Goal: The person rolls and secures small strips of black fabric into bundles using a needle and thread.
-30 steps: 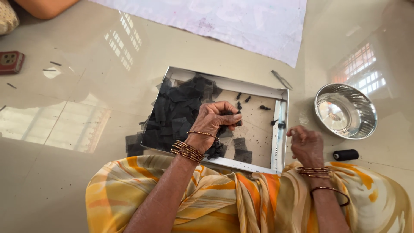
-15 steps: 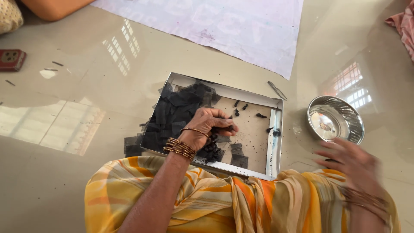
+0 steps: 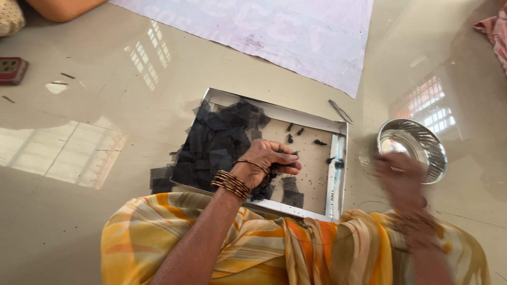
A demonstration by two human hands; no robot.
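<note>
One black fabric square [image 3: 288, 168] is pinched by the left hand [image 3: 266, 161]; the pile [image 3: 219, 140] should stay undisturbed. The blurred right hand [image 3: 400, 174] cannot be read.

One tray [image 3: 338, 174] is seen on the floor. One heap of black squares [image 3: 216, 142] is counted in the tray's left half, their number too great to tell. About six small dark bits [image 3: 319, 142] are counted on the tray's bare right part. One steel bowl [image 3: 417, 142] is seen right of the tray. One white sheet [image 3: 285, 31] is seen beyond the tray. One red block [image 3: 11, 70] is seen far left of it. Two hands are counted: the left hand [image 3: 266, 161] over the tray, the right hand [image 3: 398, 177], blurred, beside the bowl.
</note>
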